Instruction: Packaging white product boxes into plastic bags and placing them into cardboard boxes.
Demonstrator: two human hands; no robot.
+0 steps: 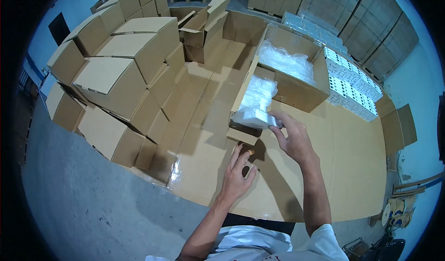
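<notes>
White shirt at the bottom edge, both forearms reaching up from it over the cardboard-covered desk.

Left hand: flat on the desk, palm down, fingers spread, holding nothing, just below a small open carton.

Right hand: fingers pinched on a white wrapped pack, thumb underneath, gripping its right end. Pack sits above the small carton's mouth, approx. level, long axis left-right, free end pointing to the person's left.

Containers:
- small brown carton, top open; inside is dark, contents can't be told.
- big open box behind the hands w/ clear plastic bags bunched inside; more bagged stuff in the narrow section at its left.
- stack of closed plain brown cartons on the left, several layers, flaps shut.
- a few half-folded cartons at centre back.

Packages: rows of small white boxes w/ dark print lined up right of the big box, tight together. Tall brown wrapped stacks at the far right back. Grey floor lower left.
</notes>
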